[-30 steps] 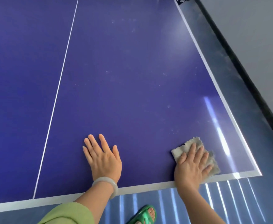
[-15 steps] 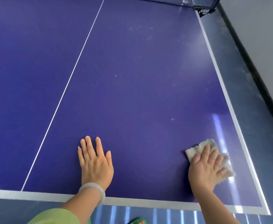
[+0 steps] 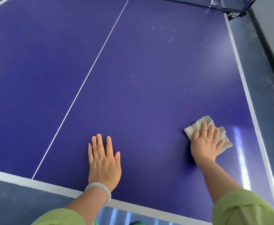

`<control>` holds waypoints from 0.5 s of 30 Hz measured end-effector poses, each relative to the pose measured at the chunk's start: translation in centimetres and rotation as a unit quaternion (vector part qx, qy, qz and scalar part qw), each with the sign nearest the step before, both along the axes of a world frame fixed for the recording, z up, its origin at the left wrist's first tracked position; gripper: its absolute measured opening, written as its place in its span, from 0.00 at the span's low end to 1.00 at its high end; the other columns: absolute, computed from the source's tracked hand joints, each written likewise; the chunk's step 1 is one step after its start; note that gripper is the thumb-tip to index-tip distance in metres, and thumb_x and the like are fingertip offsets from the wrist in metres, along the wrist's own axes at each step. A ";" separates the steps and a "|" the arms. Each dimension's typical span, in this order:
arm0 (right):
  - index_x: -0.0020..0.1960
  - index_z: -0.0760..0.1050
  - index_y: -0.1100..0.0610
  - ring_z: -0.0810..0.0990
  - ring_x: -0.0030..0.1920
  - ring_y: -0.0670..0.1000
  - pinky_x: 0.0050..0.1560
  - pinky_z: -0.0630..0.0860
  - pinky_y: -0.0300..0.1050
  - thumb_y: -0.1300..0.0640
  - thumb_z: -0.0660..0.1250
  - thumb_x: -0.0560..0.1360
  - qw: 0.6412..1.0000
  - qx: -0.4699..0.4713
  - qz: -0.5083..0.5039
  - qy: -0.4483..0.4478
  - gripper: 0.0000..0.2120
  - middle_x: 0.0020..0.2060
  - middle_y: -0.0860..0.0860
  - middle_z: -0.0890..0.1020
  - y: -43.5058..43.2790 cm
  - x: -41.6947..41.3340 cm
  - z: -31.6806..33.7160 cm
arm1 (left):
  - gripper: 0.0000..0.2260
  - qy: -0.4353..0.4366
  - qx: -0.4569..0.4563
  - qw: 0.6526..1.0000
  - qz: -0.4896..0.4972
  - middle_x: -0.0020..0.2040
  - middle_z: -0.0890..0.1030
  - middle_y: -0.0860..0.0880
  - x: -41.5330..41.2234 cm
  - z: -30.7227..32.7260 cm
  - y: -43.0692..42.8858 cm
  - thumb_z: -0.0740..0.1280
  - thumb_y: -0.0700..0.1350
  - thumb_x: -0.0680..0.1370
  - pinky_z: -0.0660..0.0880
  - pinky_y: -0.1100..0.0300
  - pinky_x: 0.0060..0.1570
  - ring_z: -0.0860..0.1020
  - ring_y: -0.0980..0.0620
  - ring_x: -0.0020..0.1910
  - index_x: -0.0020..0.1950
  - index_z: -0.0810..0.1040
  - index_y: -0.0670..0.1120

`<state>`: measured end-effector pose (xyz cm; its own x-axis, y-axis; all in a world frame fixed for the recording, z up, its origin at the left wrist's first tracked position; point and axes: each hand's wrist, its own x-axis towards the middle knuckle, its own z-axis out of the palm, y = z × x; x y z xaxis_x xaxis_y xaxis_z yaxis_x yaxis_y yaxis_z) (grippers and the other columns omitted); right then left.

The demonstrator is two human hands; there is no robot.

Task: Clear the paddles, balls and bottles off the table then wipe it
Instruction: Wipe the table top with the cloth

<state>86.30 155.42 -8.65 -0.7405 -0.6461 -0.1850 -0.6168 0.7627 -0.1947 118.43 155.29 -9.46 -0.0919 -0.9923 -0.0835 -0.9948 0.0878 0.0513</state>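
We press the grey cloth (image 3: 200, 123) near the right edge of the desk (image 3: 149, 78) under our right hand (image 3: 206, 144), grip flat, fingers spread. It has advanced from the near border, so wiping proceeds. Our left hand (image 3: 104, 161) rests flat, grip empty.

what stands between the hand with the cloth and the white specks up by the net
Nothing visible. Only bare blue tabletop lies between the right hand on the crumpled pale grey cloth and the white specks. The left hand rests flat off to the side.
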 end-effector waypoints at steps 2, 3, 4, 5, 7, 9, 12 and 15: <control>0.80 0.43 0.47 0.40 0.79 0.53 0.75 0.40 0.62 0.47 0.42 0.82 1.000 -0.001 -0.011 0.010 0.27 0.79 0.49 0.44 0.7 3.2 -0.2 | 0.30 -0.003 0.003 1.000 -0.001 0.77 0.58 0.35 0.0 0.0 0.2 0.45 0.56 0.80 0.56 0.40 0.75 0.56 0.37 0.77 0.77 0.62 0.41; 0.80 0.43 0.48 0.41 0.79 0.54 0.75 0.40 0.62 0.47 0.41 0.82 0.999 -0.011 0.025 0.024 0.27 0.80 0.50 0.45 1.0 5.6 -0.4 | 0.30 -0.002 0.004 1.000 -0.001 0.77 0.58 0.35 0.0 0.1 0.2 0.45 0.56 0.80 0.56 0.40 0.75 0.56 0.36 0.77 0.77 0.62 0.41; 0.80 0.47 0.49 0.43 0.79 0.55 0.75 0.41 0.62 0.47 0.42 0.82 0.995 -0.034 0.088 0.038 0.27 0.79 0.51 0.48 1.3 8.2 -0.7 | 0.30 0.000 0.003 1.000 -0.001 0.77 0.59 0.35 0.0 0.1 0.2 0.45 0.56 0.80 0.56 0.40 0.75 0.56 0.36 0.77 0.77 0.63 0.41; 0.80 0.51 0.49 0.47 0.79 0.56 0.75 0.43 0.62 0.47 0.44 0.82 0.982 -0.053 0.171 0.050 0.27 0.79 0.52 0.53 1.6 10.7 -0.8 | 0.30 0.005 0.001 1.000 -0.002 0.77 0.59 0.35 0.0 0.0 0.1 0.46 0.55 0.80 0.56 0.40 0.74 0.56 0.36 0.77 0.77 0.63 0.41; 0.79 0.55 0.49 0.51 0.79 0.55 0.74 0.46 0.61 0.47 0.46 0.82 0.925 -0.057 0.371 0.062 0.26 0.78 0.51 0.57 1.9 13.7 -1.0 | 0.30 0.013 -0.005 1.000 -0.006 0.77 0.59 0.34 0.0 -0.1 0.0 0.47 0.55 0.80 0.57 0.39 0.74 0.56 0.36 0.77 0.76 0.64 0.40; 0.80 0.51 0.47 0.47 0.79 0.53 0.75 0.44 0.60 0.45 0.45 0.82 0.872 -0.037 0.486 0.047 0.26 0.79 0.48 0.53 0.9 12.0 -0.9 | 0.30 0.012 -0.006 1.000 -0.007 0.77 0.59 0.34 0.1 -0.2 0.0 0.47 0.55 0.80 0.57 0.39 0.74 0.56 0.36 0.77 0.76 0.64 0.40; 0.79 0.48 0.44 0.43 0.79 0.50 0.76 0.39 0.57 0.44 0.42 0.81 0.917 -0.026 0.394 0.058 0.26 0.79 0.46 0.50 -2.2 4.8 -1.0 | 0.30 0.004 0.000 1.000 -0.004 0.77 0.58 0.35 0.1 -0.1 0.1 0.46 0.56 0.80 0.56 0.40 0.74 0.55 0.37 0.78 0.77 0.62 0.41; 0.80 0.47 0.46 0.42 0.79 0.51 0.76 0.40 0.60 0.47 0.45 0.83 0.996 0.006 0.083 0.022 0.26 0.79 0.47 0.47 -4.0 -1.1 -0.1 | 0.30 0.004 0.000 1.000 -0.008 0.78 0.57 0.35 0.2 -0.1 0.2 0.45 0.56 0.80 0.55 0.40 0.75 0.55 0.37 0.78 0.78 0.61 0.41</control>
